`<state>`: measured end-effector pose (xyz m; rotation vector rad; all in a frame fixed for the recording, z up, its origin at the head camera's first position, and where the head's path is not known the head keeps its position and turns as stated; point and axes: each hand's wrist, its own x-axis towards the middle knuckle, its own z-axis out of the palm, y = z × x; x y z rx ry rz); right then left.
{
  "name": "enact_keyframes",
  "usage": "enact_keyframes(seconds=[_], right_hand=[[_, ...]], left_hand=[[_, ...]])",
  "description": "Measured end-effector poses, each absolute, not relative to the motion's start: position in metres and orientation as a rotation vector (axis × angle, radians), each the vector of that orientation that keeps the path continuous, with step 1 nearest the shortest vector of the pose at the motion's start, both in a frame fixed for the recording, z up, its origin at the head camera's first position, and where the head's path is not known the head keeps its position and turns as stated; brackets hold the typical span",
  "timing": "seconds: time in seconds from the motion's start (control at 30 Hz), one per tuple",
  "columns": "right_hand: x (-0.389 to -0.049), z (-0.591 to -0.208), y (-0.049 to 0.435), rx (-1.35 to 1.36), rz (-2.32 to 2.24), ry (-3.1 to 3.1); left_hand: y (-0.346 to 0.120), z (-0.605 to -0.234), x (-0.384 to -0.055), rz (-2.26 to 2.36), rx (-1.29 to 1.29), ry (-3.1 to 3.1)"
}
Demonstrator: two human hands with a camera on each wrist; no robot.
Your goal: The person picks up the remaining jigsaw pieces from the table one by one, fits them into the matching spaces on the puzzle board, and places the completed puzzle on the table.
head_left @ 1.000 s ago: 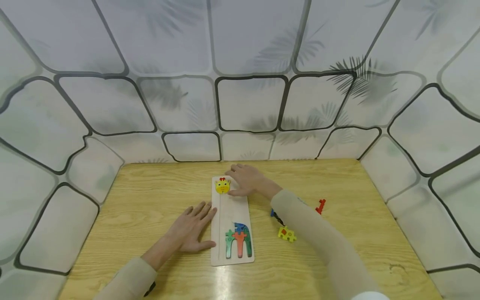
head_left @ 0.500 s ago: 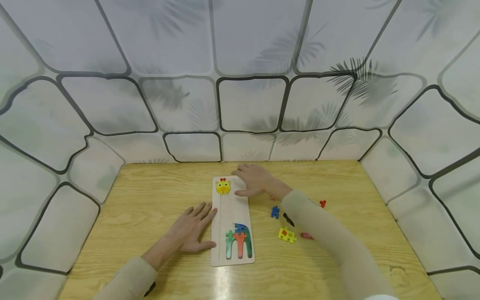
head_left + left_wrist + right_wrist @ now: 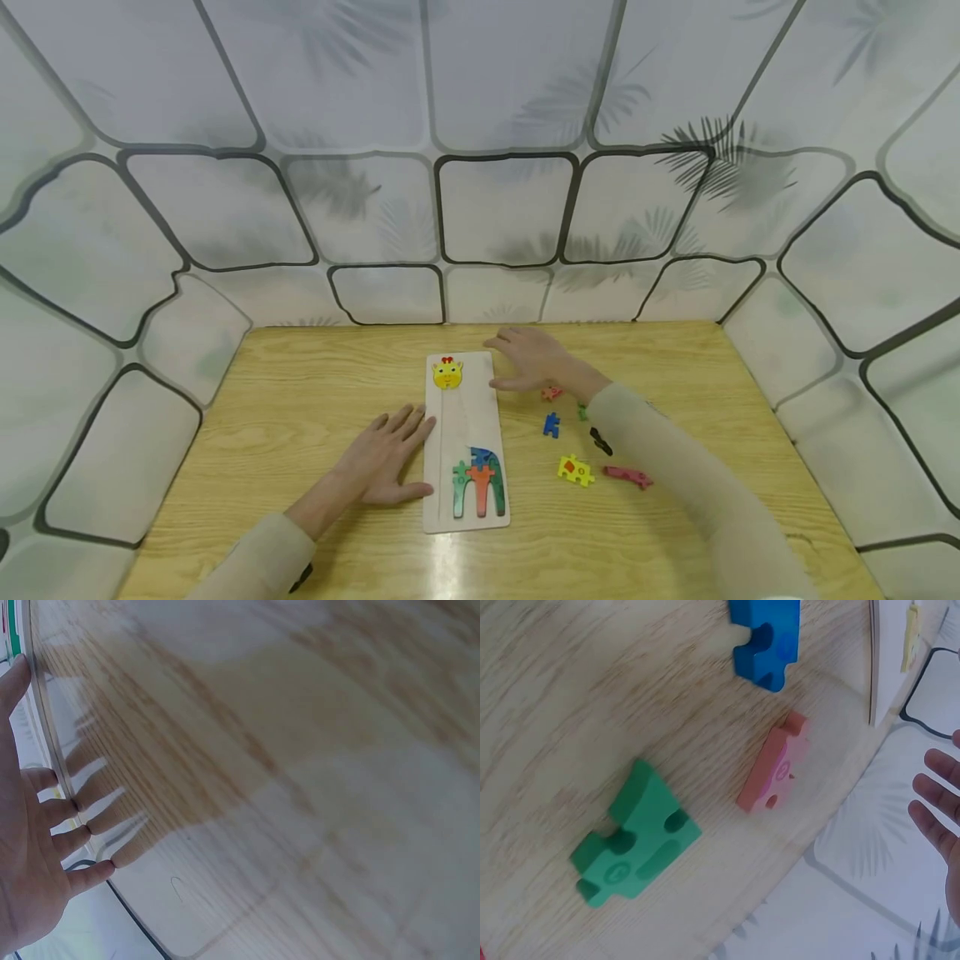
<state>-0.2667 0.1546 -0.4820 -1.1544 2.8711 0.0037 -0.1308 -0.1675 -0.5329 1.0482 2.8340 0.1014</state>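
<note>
A pale wooden puzzle board (image 3: pixel 468 417) lies lengthwise on the table. At its far end is a yellow giraffe-head piece (image 3: pixel 447 373); at its near end sit interlocked pieces, including a green leg piece (image 3: pixel 459 493) and an orange one (image 3: pixel 481 492). My left hand (image 3: pixel 390 458) touches the board's left edge with spread, straight fingers. Just off the far right edge, my right hand (image 3: pixel 531 358) hovers with extended fingers and holds nothing. Below it in the right wrist view lie a loose green puzzle piece (image 3: pixel 641 836), a pink one (image 3: pixel 776 769) and a blue one (image 3: pixel 769 645).
Right of the board lie a yellow puzzle piece (image 3: pixel 575 470), a long dark-pink piece (image 3: pixel 627 476) and a small black object (image 3: pixel 601 442). The right sleeve (image 3: pixel 675 458) covers part of the table there. A patterned fabric wall (image 3: pixel 495 292) rises behind the table.
My right hand has moved right, away from the board. Its sleeve now uncovers the blue, pink, green and dark-pink pieces and hides a red one. The left hand has stayed in place.
</note>
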Motion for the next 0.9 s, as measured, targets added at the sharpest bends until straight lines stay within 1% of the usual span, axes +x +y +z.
enact_keyframes(seconds=[0.37,0.9], right_hand=[[-0.26,-0.479,0.175,-1.222,-0.062,2.889],[-0.245,-0.476,0.201,-1.205,-0.094,2.931]], left_hand=[[-0.168,-0.534,-0.132,0.086,1.051,2.838],[-0.167,-0.532,-0.131,0.092,1.022,2.82]])
